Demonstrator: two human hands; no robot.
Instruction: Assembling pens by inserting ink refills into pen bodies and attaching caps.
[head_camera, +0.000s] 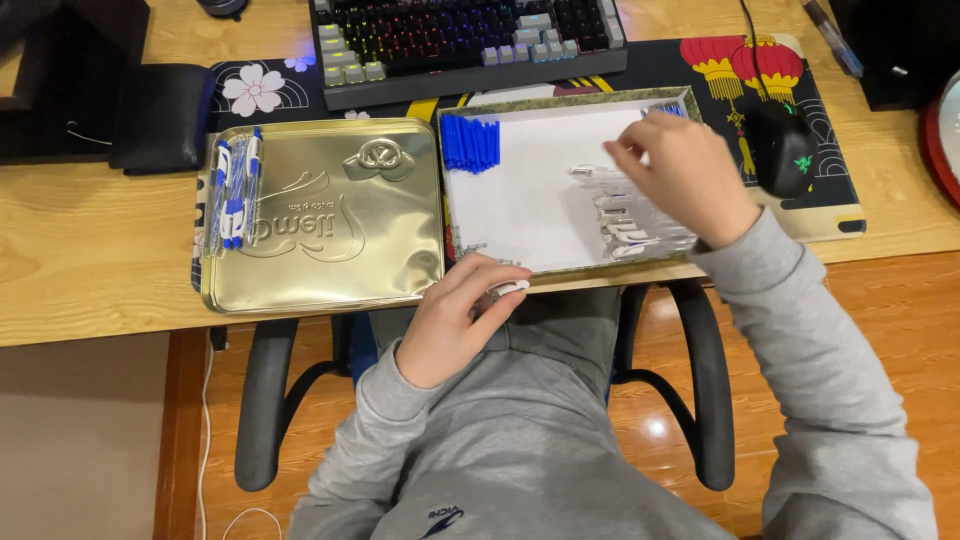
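My left hand rests at the desk's front edge, closed on a clear pen barrel with a white tip. My right hand hovers over the right side of a shallow white tray, its fingers pinched near a row of clear pen barrels; whether it grips one I cannot tell. A pile of blue pen caps lies in the tray's far left corner. Left of the tray lies a gold tin lid with several assembled blue pens on its left edge.
A backlit keyboard sits behind the tray on a dark patterned desk mat. A black mouse lies to the right, and a black wallet-like object to the left. Black chair armrests flank my lap.
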